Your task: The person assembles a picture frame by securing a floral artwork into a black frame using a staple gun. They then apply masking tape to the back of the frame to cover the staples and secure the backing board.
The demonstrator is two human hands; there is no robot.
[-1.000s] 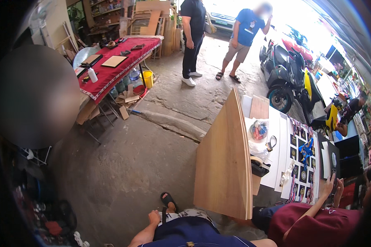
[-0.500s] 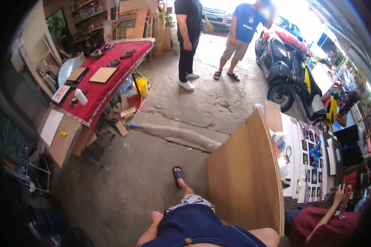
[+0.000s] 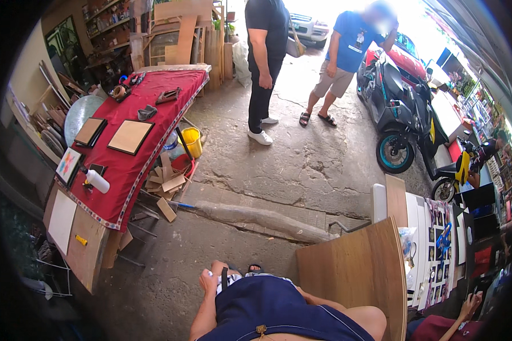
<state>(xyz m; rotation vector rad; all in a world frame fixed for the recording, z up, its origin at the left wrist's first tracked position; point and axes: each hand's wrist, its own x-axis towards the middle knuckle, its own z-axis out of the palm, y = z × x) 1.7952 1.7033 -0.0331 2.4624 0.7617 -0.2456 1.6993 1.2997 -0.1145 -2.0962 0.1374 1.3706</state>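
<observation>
My left hand hangs beside my left thigh, near my white and dark patterned shorts. Its fingers are curled closed, and no object shows in them. My right forearm passes behind the front of my navy shirt, which hides the right hand. A large brown wooden panel stands just to my right, close to that forearm.
On the left, a table with red cloth holds framed boards and a white bottle. Wood scraps lie by a yellow bucket. Two people stand ahead, near a motorcycle. Medals cover a right-hand table.
I have moved forward: the red table and wooden panel sit lower in view. My left hand has swung up and slightly left. My right forearm now shows across my front.
</observation>
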